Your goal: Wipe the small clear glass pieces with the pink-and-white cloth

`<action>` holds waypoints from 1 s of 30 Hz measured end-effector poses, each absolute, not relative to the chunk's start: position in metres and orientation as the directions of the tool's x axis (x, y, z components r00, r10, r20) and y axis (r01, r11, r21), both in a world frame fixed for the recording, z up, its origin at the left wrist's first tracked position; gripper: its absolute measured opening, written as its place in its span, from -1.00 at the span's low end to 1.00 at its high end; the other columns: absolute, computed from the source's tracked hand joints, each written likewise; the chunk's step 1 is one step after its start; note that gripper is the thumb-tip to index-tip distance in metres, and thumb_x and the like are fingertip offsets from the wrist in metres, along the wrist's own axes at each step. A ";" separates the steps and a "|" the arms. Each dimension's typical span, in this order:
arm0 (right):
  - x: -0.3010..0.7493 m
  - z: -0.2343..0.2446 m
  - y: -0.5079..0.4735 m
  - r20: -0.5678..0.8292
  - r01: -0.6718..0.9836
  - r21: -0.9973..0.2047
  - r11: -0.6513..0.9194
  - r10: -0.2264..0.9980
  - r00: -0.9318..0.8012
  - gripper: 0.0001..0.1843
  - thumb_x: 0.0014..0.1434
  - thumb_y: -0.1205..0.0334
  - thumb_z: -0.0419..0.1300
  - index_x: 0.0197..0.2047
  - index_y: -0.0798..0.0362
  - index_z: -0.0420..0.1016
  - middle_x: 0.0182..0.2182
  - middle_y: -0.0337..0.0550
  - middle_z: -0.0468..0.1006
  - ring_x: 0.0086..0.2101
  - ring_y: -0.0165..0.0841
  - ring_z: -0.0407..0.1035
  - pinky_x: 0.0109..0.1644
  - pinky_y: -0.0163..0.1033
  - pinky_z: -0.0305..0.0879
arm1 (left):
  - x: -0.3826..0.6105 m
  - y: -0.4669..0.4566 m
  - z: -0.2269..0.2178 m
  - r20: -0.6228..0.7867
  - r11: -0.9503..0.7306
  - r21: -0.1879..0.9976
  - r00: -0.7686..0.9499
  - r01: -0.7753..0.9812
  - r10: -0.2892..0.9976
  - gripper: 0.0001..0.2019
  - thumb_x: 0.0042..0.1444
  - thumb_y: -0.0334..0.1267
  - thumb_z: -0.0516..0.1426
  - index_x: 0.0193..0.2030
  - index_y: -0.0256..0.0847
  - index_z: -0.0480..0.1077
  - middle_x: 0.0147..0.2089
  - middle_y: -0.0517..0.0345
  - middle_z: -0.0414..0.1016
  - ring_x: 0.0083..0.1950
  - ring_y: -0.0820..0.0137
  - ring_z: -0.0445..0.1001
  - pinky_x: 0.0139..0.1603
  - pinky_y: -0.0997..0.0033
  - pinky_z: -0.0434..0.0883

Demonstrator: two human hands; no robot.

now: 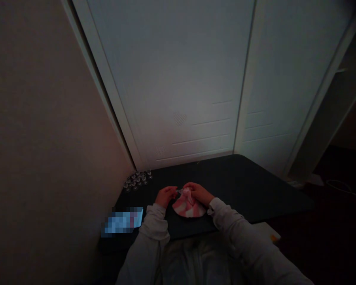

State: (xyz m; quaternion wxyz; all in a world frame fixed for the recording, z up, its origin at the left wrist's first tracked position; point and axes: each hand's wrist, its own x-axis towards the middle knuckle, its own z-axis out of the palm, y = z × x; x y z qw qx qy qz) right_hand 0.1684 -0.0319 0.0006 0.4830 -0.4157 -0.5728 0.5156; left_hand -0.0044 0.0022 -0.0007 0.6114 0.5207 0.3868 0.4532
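Pink-and-white cloth (190, 208) lies in front of me on the dark tabletop (225, 182), bunched at its far end between my fingers and fanning out below them towards my body. My right hand (199, 193) grasps the gathered top; my left hand (166, 196), just beside it, pinches a small clear piece (178, 191) that reaches across to the bunch. Whether that piece is fastened to the cloth or merely meets it, I cannot tell in this dim light.

I judge the step in hand to be fine work where piece and gather come together. The next move, I think, calls for a firm right hold on the folds and small, careful turns or pushes from the left fingertips; a loose pinch could let the gather slip open.

Left of my left fingers glows a screen (123, 222), its content blurred out. Beyond them, forward and left, clear knob-like pieces (137, 180) stand clustered at the table's corner. Farthest off, past both hands, rise white panels (172, 79).
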 end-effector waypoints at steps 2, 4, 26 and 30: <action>0.168 -0.003 -0.031 0.131 0.039 -0.989 0.140 0.975 -0.177 -0.79 -0.16 0.25 0.14 -0.36 0.12 0.35 -0.52 -0.26 0.42 -0.51 -0.48 0.25 -0.44 -0.38 0.15 | -0.004 0.002 -0.001 -0.010 0.061 0.984 0.292 -0.166 0.957 -0.67 -0.29 -0.15 0.21 -0.38 -0.36 0.41 -0.56 0.14 0.36 -0.51 0.52 0.30 -0.51 0.51 0.20; 0.168 -0.004 -0.032 0.138 0.068 -0.986 0.152 0.974 -0.180 -0.83 -0.12 0.23 0.10 -0.41 0.14 0.35 -0.54 -0.26 0.40 -0.53 -0.49 0.24 -0.45 -0.39 0.15 | -0.004 0.002 -0.001 -0.015 0.072 0.980 0.294 -0.183 0.956 -0.67 -0.30 -0.16 0.21 -0.38 -0.36 0.41 -0.56 0.14 0.36 -0.51 0.52 0.30 -0.50 0.51 0.20; 0.167 0.001 -0.032 0.215 0.056 -0.971 0.231 0.954 -0.209 -0.79 -0.07 0.26 0.05 -0.32 0.14 0.39 -0.43 -0.19 0.44 -0.36 -0.40 0.31 -0.24 -0.29 0.22 | -0.005 0.004 -0.006 0.011 0.047 0.987 0.347 -0.156 0.938 -0.60 -0.23 -0.15 0.19 -0.23 -0.36 0.38 -0.48 0.09 0.37 -0.47 0.51 0.32 -0.45 0.48 0.24; 0.166 0.001 -0.032 0.237 0.107 -0.961 0.256 0.958 -0.161 -0.83 -0.07 0.24 0.07 -0.38 0.12 0.37 -0.47 -0.22 0.42 -0.42 -0.42 0.28 -0.31 -0.32 0.21 | -0.004 0.004 -0.006 0.009 0.039 0.989 0.332 -0.140 0.943 -0.61 -0.25 -0.15 0.19 -0.26 -0.35 0.37 -0.49 0.12 0.37 -0.48 0.53 0.31 -0.46 0.48 0.23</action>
